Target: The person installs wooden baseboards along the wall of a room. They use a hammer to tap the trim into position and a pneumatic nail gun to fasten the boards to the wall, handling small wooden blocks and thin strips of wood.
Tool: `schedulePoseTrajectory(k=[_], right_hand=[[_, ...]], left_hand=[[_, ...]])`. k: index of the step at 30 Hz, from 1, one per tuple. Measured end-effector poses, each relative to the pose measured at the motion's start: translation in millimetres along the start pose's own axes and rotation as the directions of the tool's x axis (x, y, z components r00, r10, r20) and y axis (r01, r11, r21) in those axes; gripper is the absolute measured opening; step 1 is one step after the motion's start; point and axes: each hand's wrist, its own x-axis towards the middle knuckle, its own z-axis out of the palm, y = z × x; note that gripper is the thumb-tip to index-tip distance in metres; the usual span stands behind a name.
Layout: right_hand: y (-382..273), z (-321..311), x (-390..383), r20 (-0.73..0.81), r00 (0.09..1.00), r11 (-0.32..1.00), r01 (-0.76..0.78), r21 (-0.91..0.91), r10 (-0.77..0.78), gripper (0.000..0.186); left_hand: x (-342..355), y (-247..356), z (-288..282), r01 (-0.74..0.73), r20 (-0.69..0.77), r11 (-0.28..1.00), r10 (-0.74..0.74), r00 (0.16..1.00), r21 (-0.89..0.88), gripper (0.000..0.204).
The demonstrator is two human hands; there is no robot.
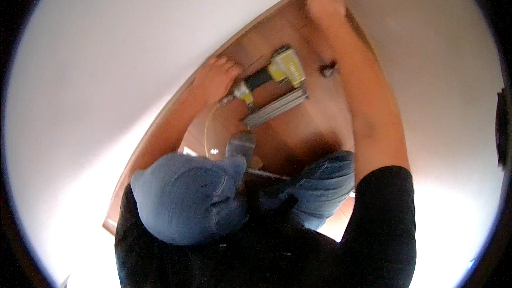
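My left hand [216, 78] rests against the wooden baseboard [255, 23] along the left wall, fingers a little apart over its upper edge. Far ahead, my right hand [326, 5] reaches into the corner where the two walls meet. It looks bent inward, but motion smears its fingers and what they touch is hidden. Between my arms a yellow-green and black nail gun [288, 68] lies on its side on the wood floor [330, 122], its silver magazine toward me. A thin yellowish air hose [207, 128] trails from its handle end, close to my left hand.
White walls rise on the left [122, 58] and right [442, 101], narrowing to the corner. Beside my right forearm lies a small dark object [327, 69], too blurred to name. My knees in blue jeans [186, 197] and a shoe [240, 146] are close to the nail gun.
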Motion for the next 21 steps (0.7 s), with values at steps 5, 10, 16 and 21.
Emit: schedulePoseTrajectory(k=[5,10,16,21], right_hand=[[24,-26,7,-0.077,0.990,0.991,-0.122,-0.060,0.117,0.032],[29,-3,12,-0.337,0.926,0.985,0.159,-0.065,-0.172,0.029],[-1,-29,-103,-0.350,0.936,0.963,0.121,0.242,-0.030,0.029],[-82,-22,-263,0.082,0.981,0.903,0.125,0.411,-0.173,0.027]], left_hand=[[6,9,-9,-0.025,-0.056,0.998,0.028,0.998,0.056,0.029],[-35,10,3,0.073,-0.203,0.997,-0.079,0.976,-0.039,0.031],[-107,35,33,0.220,-0.281,0.954,-0.272,0.920,-0.203,0.030],[-180,59,36,0.433,-0.164,0.878,-0.467,0.869,-0.206,0.023]])
